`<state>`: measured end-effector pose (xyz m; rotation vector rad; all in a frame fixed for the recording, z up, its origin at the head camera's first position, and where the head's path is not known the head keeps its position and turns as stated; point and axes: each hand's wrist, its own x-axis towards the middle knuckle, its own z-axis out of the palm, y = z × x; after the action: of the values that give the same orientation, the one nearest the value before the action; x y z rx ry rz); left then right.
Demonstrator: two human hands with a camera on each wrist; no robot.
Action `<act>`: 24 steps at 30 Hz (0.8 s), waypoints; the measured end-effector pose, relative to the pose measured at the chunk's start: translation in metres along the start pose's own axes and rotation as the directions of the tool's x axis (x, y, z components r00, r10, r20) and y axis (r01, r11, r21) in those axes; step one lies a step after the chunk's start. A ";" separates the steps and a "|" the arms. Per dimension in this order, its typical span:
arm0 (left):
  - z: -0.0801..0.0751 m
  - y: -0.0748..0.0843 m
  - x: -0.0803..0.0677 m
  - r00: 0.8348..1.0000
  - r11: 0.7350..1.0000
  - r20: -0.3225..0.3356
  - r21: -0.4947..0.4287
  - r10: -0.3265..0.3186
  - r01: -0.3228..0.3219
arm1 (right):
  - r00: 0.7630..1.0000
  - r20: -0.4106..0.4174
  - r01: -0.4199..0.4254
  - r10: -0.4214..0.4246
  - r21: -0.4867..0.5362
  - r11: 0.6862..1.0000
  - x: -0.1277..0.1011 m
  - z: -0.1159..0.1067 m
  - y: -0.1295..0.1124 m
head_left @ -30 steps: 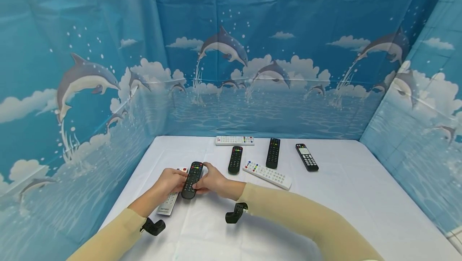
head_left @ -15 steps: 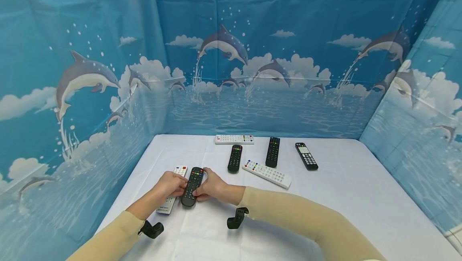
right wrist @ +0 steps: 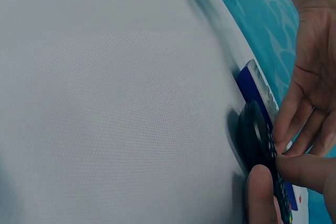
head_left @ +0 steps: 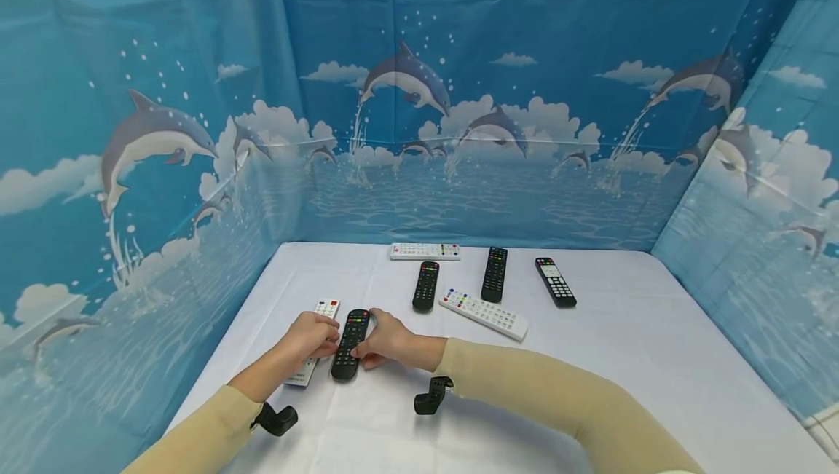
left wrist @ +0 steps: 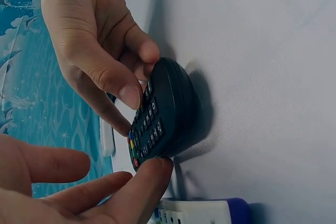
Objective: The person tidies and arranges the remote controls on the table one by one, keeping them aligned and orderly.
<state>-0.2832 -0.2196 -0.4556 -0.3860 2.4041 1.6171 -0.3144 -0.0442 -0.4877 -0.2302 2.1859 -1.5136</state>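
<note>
A black remote control [head_left: 350, 336] with coloured buttons lies tilted lengthwise at the front left of the white table. My right hand [head_left: 391, 339] pinches its right side, thumb over the buttons and fingers along the edge. On the opposite side, my left hand [head_left: 309, 334] touches the remote's edge with extended fingertips; the left wrist view shows one fingertip [left wrist: 157, 169] against its side. A pale remote control [head_left: 301, 374] lies just left of the black one, partly hidden under my left hand. In the right wrist view its blue side [right wrist: 252, 85] shows behind the black remote.
Behind stand out a white remote [head_left: 424, 251] at the back edge, a black remote [head_left: 426, 286], another black remote [head_left: 494, 274], a slanted white remote [head_left: 483, 314] and a black one with white keys [head_left: 556, 282]. A dolphin-printed curtain [head_left: 459, 197] encloses the table [head_left: 629, 357].
The black remote has come down and nearer to me, settling beside the pale remote, with my right hand still holding it. My left hand has shifted slightly nearer too, uncovering more of the pale remote's top.
</note>
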 end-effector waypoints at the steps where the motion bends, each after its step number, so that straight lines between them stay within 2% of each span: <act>1: 0.000 0.000 0.000 1.000 1.000 -0.003 0.008 0.001 -0.001 | 1.000 0.001 -0.001 0.001 0.002 1.000 0.000 0.000 0.000; 9: 0.000 0.000 -0.001 1.000 1.000 0.009 0.001 0.005 -0.005 | 0.999 -0.028 -0.016 0.016 0.022 1.000 0.001 0.004 0.001; 19: 0.003 -0.001 -0.004 1.000 1.000 0.009 -0.015 -0.009 0.009 | 0.999 -0.038 0.008 -0.005 0.066 0.998 -0.002 0.006 0.004; 24: 0.004 -0.001 -0.005 1.000 1.000 0.010 -0.007 0.007 -0.006 | 0.999 -0.039 0.016 -0.013 0.077 0.997 -0.002 0.006 0.006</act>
<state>-0.2783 -0.2160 -0.4559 -0.3704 2.3954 1.6263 -0.3096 -0.0462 -0.4941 -0.1936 2.1547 -1.6194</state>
